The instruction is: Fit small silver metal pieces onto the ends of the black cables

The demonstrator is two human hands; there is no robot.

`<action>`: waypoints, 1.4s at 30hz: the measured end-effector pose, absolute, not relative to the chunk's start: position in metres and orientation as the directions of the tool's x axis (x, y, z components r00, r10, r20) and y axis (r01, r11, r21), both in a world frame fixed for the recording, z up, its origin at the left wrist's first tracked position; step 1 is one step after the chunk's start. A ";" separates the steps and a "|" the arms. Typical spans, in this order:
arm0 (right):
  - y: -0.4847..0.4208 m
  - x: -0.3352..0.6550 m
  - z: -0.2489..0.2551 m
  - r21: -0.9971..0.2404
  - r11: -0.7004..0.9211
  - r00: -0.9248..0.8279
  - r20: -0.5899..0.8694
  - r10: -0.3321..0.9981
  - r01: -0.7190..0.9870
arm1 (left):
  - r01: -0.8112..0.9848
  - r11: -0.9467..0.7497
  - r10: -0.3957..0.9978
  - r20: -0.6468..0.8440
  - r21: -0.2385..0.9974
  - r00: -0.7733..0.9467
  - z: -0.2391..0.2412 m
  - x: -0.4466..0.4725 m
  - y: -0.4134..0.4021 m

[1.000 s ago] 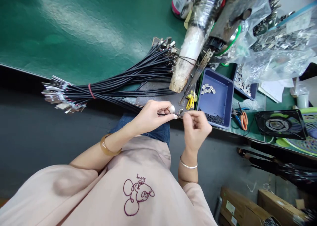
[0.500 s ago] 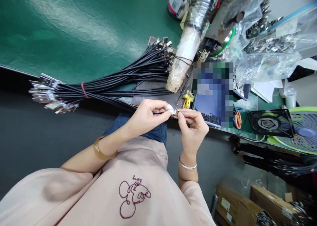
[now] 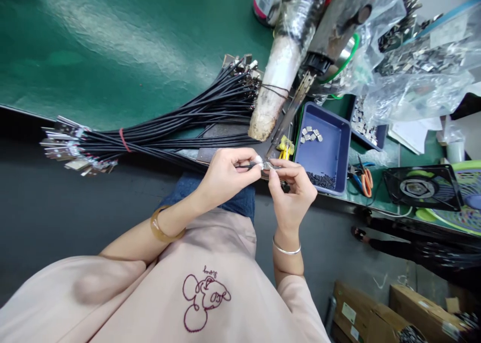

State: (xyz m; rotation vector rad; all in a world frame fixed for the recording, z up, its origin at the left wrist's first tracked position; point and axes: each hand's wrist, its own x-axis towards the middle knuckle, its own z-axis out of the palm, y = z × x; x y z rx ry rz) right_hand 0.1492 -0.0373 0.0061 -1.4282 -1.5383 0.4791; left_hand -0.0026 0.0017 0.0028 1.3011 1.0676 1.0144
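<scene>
My left hand (image 3: 231, 175) is closed on a black cable (image 3: 244, 166) near its end, with something white at the fingertips. Just right of those fingers sits a small metal connector (image 3: 266, 166) at the cable's end. My right hand (image 3: 293, 190) pinches at this connector with thumb and fingers; a thin, pale wire-like strand shows there, too small to make out fully. A slim dark metal tool (image 3: 287, 122) slants down from above, its tip close over the connector. Behind my left hand lies a bundle of black cables (image 3: 180, 113) with metal connectors, tied by a red band (image 3: 124, 140).
A wrapped duct (image 3: 276, 74) hangs over the green bench (image 3: 112, 42). To the right are a blue tray (image 3: 340, 147) with metal pieces and black bits, yellow-handled pliers (image 3: 286, 148), orange-handled scissors (image 3: 366, 181) and a black fan (image 3: 421, 186). Cardboard boxes (image 3: 353, 308) stand below.
Both hands stay almost in place, with a slight shift at the fingertips around the connector. The view has shifted a little; the blue tray, blurred out before, now shows clearly.
</scene>
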 end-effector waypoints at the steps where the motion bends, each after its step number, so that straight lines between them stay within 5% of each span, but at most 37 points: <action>1: -0.036 0.149 0.006 -0.797 0.253 0.127 0.378 0.917 0.548 | 0.017 0.034 0.975 -0.037 0.999 0.219 0.003 -0.002 0.002; 23: -0.041 0.153 0.013 -0.688 0.364 -0.007 0.462 0.887 0.628 | 0.013 0.042 0.962 -0.044 0.999 0.269 0.006 -0.002 0.004; 26: -0.048 0.156 0.018 -0.740 0.324 0.066 0.445 0.893 0.590 | 0.063 -0.026 0.955 0.006 0.998 0.297 0.006 -0.004 -0.001; 31: -0.056 0.170 0.034 -0.639 0.401 0.282 0.700 0.655 0.656 | 0.206 -0.312 0.883 0.203 0.927 0.423 -0.004 -0.012 -0.014; 36: -0.034 0.215 0.044 -0.607 0.066 0.157 0.306 0.939 0.792 | 0.174 -0.385 0.860 0.284 0.906 0.424 -0.016 -0.021 -0.018; 39: -0.002 0.246 0.038 -0.433 -0.056 0.188 0.271 0.944 0.900 | 0.153 -0.461 0.869 0.409 0.874 0.278 -0.015 -0.026 -0.008; 42: 0.035 0.265 0.028 -0.262 -0.106 0.189 0.316 0.930 0.959 | 0.392 -0.580 0.810 0.557 0.714 0.183 -0.013 -0.027 0.012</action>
